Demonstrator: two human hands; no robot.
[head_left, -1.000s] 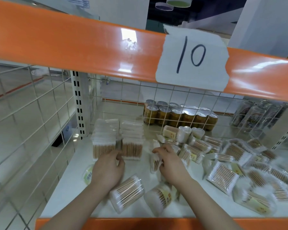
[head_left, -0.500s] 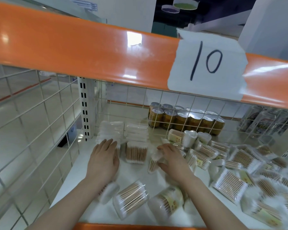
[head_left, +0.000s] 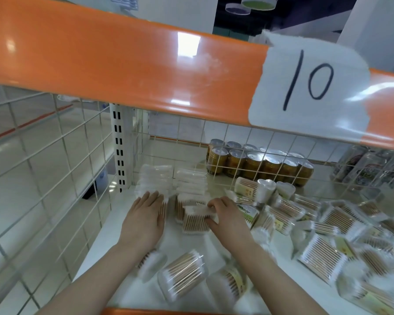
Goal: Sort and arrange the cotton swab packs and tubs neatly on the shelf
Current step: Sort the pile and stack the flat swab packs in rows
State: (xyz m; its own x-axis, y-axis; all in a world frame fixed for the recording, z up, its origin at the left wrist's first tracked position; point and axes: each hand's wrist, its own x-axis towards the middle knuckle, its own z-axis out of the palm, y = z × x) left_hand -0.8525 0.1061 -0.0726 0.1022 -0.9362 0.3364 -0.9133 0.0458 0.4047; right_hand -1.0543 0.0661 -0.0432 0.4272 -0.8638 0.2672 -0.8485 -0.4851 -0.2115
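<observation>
While a glossy orange shelf beam spans the top of the view, bearing a white paper label hand-marked "10", a person's two bare forearms reach onto the white shelf board beneath it. White wire grid panels close the shelf's left side and back; behind the back grid stands a row of gold-coloured drink cans with silver tops. At the back left of the shelf, two rows of clear packs of wooden-stemmed cotton swabs stand lined up side by side. To the right, a loose heap of flat clear swab packs lies scattered, blurred toward the frame edge, with white heart-shaped tubs standing at its far end. Near the front edge, several clear round tubs of swabs lie on their sides. The left hand lies flat, fingers straight and together, pressed against the front pack of the left row. The right hand has fingers and thumb curled around a small clear rectangular pack of wooden swabs, holding it upright on the shelf just in front of the right row.
</observation>
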